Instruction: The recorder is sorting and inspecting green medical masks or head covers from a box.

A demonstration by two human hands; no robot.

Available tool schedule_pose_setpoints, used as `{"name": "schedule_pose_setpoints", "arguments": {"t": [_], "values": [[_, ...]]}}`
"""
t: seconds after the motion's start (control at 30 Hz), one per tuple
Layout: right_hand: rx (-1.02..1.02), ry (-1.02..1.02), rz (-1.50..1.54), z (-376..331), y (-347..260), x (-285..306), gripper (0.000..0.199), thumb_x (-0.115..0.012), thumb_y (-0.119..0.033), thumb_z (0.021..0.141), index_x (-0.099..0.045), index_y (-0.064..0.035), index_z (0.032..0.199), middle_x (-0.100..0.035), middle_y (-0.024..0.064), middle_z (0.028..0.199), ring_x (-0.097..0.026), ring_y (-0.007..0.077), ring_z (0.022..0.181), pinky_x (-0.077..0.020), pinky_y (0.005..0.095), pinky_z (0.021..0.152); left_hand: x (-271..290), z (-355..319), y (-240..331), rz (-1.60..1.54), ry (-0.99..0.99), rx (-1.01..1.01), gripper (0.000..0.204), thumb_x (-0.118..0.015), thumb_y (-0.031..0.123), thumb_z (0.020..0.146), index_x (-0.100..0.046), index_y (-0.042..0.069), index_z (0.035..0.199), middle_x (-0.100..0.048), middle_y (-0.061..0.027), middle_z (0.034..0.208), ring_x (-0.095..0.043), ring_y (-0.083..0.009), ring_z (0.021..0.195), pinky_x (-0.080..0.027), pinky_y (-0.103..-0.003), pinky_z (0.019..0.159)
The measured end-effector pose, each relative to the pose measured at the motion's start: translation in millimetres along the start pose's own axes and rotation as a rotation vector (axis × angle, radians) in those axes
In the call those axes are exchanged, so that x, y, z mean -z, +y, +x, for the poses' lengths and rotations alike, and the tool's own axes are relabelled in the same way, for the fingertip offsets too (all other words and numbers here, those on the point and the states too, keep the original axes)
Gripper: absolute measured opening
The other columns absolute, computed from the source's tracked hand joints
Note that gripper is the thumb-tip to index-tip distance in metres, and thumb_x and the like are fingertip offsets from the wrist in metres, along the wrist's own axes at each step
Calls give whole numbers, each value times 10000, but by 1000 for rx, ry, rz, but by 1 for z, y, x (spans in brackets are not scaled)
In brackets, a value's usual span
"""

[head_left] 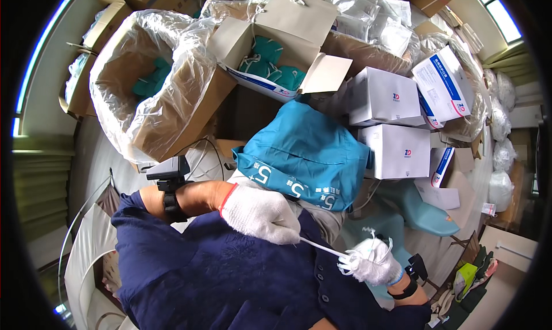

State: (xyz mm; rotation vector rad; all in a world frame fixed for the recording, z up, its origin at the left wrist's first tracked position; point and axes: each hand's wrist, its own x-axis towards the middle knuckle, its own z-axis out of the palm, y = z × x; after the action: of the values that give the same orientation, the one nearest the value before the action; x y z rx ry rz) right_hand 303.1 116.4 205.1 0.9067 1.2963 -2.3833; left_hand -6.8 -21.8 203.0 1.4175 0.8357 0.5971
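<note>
White knitted gloves cover both my hands. My left hand (261, 214), with a red cuff, is closed on one end of a stretch of thin white elastic cords (322, 247) in front of my chest. My right hand (376, 264), blue at the cuff, grips the other end, lower and to the right. Loose cord ends stick out around its fingers. The cords run taut and slanting between the two hands. Over my lap lies a teal cloth (305, 151) with white printing. Beyond it, an open white carton (264, 84) holds green face masks (270, 56) with white straps.
At the left stands a large plastic-lined cardboard box (192, 120) with green pieces inside. Several white cartons (397, 151) are stacked at the right, beside a teal chair (425, 209). Clear bags of white goods (374, 19) fill boxes at the back. A cable (221, 157) hangs near my left forearm.
</note>
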Motion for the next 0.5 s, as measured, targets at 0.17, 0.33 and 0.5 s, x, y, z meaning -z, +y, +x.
{"name": "schedule_pose_setpoints", "arguments": {"t": [0.17,0.33,0.5], "values": [[-11,-62,-160,-12,-8,2,143,-606,-28,895,-664,46,788,-636,68,698,-597,122,659,-506,258,629,0,3,-10,-76,-11,-132,423,-530,251,970,-475,41,607,-433,-92,553,-467,-219,521,-368,-349,524],[-387,177,1221,-44,27,46,222,-495,-171,915,-607,1,999,-602,92,932,-557,200,790,-500,323,729,11,-35,-71,19,332,-690,378,-603,181,924,-477,12,610,-507,-62,601,-493,-206,563,-405,-359,524],[403,613,123,-23,52,80,253,-487,-266,985,-556,-45,1089,-537,80,907,-498,150,712,-403,258,548,37,-33,-41,-804,799,180,331,-508,200,934,-444,86,630,-344,28,568,-321,-81,480,-260,-253,447]]}}
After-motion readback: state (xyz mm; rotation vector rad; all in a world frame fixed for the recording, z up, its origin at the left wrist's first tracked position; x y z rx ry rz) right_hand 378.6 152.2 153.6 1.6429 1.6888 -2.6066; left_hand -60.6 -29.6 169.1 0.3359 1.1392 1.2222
